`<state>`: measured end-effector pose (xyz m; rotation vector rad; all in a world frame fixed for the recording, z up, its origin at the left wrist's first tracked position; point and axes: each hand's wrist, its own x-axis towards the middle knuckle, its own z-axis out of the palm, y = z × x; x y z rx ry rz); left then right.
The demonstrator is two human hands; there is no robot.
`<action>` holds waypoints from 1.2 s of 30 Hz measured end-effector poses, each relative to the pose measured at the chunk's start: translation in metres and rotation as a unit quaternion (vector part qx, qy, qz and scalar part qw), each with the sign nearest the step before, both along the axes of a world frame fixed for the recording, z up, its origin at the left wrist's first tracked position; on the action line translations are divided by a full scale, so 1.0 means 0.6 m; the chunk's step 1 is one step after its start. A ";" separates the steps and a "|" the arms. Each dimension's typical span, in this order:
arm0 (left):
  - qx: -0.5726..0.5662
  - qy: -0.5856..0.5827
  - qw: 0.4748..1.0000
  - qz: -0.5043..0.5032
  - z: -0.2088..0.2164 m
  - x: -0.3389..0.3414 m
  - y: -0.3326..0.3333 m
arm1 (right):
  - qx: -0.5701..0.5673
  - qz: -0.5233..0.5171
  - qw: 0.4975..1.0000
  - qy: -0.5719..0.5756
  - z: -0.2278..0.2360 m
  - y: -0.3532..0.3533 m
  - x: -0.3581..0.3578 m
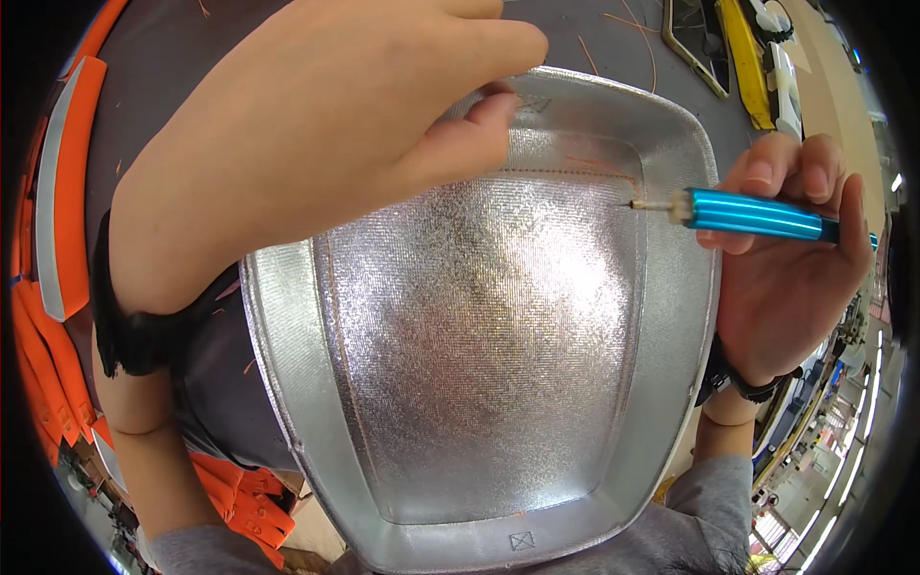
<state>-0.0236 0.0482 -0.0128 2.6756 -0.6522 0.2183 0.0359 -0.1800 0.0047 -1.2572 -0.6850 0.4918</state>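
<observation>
Here one silver panel (479, 355) of quilted foil fabric lies on the grey desk (192, 67), with orange stitching along its inner border. Two small stitched squares with a cross mark it, one at the top edge (533, 103) and one at the bottom edge (520, 541). The left hand (316, 144) closes its grip on the top edge, thumb and fingers pinching the fabric. The right hand (786, 259) grips one blue tool (757, 215); its metal tip touches the seam at the upper right corner. Several orange strips (57, 192) lie at the left.
</observation>
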 end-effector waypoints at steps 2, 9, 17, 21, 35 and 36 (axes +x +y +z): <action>0.006 -0.001 1.000 0.006 -0.003 0.003 -0.001 | -0.004 -0.001 1.000 0.000 -0.002 -0.001 0.003; 0.006 -0.008 1.000 0.006 -0.002 0.000 0.000 | -0.012 0.005 1.000 -0.001 0.003 0.002 0.001; -0.012 0.021 1.000 -0.015 0.001 0.005 0.002 | -0.025 0.013 0.999 -0.018 -0.003 -0.010 0.010; -0.036 0.015 0.999 -0.015 -0.001 0.004 -0.001 | -0.040 0.047 0.997 -0.043 -0.004 -0.016 0.016; -0.014 0.011 1.000 0.006 -0.004 0.004 -0.002 | -0.063 0.021 0.997 -0.048 0.000 -0.017 0.013; -0.012 0.011 1.000 0.008 -0.004 0.004 -0.002 | -0.075 0.023 0.996 -0.047 0.001 -0.018 0.013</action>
